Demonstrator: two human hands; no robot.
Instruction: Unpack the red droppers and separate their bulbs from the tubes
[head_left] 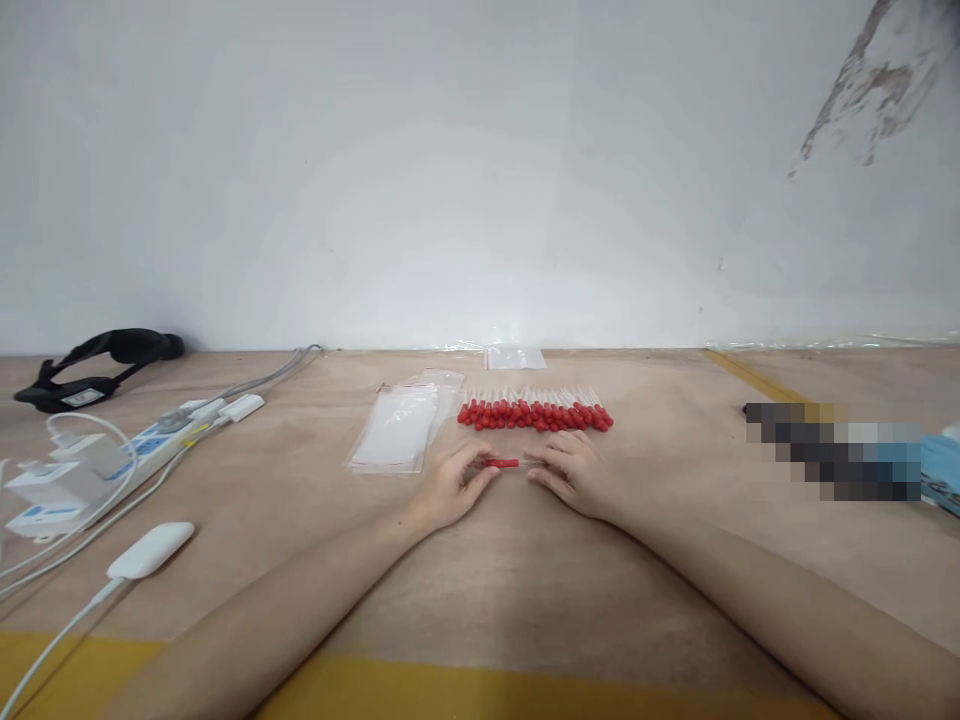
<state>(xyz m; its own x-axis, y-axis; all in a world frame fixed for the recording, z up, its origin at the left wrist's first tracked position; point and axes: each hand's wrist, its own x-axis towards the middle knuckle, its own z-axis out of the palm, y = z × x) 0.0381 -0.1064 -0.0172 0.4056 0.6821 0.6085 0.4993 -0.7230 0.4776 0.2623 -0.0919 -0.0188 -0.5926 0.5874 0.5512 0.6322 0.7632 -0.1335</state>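
Note:
A single thin stick with a red cap [502, 463] lies level between my two hands, just above the brown table top [495, 570]. My left hand [448, 483] pinches its red end with curled fingers. My right hand [570, 472] pinches the pale stick end, fingers closed. Just beyond the hands, several more red-capped sticks [535, 413] lie side by side in a row. A stack of clear plastic bags [401, 430] rests to the left of that row.
A white power strip with plugs and cables [142, 445] lies at the left, a white adapter [150, 549] nearer me. A black strap [97, 365] sits by the wall. Another clear bag [514, 357] lies at the back. A blurred patch [832, 450] covers the right.

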